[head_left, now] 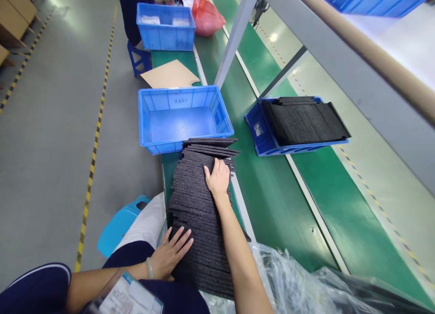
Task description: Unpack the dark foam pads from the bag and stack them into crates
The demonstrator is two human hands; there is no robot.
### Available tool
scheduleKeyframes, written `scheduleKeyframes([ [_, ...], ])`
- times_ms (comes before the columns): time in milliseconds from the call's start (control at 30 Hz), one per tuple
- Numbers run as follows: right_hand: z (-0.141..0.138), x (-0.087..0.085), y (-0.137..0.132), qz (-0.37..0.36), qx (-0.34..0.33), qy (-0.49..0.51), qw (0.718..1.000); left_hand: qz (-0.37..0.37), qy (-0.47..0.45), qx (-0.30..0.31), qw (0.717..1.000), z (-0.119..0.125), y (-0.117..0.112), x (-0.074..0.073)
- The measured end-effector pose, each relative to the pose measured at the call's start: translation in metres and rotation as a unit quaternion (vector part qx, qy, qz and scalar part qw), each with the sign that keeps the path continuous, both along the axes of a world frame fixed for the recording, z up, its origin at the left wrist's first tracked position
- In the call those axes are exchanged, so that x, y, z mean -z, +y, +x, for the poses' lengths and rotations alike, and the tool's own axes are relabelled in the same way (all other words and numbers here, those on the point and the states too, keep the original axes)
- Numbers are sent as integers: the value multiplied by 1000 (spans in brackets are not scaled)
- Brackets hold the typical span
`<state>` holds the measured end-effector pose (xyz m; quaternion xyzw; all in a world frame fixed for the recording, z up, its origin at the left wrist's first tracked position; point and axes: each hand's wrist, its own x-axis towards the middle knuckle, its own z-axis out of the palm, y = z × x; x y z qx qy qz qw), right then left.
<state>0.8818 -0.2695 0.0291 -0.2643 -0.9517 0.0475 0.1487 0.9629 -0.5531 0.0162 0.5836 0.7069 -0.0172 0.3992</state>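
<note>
A long fanned stack of dark grey foam sheets (pixel 197 200) lies along the near edge of the green conveyor, reaching from my lap toward an empty blue bin (pixel 181 117). My right hand (pixel 217 178) rests flat on the upper part of the stack, fingers spread. At the stack's near left side my left hand (pixel 170 255) lies against the sheets with fingers stretched out. Neither hand grips anything.
A tilted blue bin (pixel 263 137) full of dark foam sheets sits on the green belt (pixel 272 200) to the right. A cardboard sheet (pixel 170 74), another blue bin (pixel 166 28), a red bag (pixel 207 15) and another person lie farther along. Clear plastic wrap (pixel 299 282) is near right; a blue stool (pixel 117 225) left.
</note>
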Motion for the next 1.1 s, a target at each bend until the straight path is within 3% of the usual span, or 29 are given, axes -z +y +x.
scheduleKeyframes([
  [267,2,3,-3,8,3,-5,1000,-3,13,-1,1000,4,0,3],
  [533,-10,1,9,15,16,-22,1000,33,7,1,999,6,-7,18],
  [800,-17,0,12,16,34,-7,999,26,21,-2,999,8,-5,17],
  [1100,-37,-6,33,15,-33,-33,999,112,81,-28,990,18,-14,34],
])
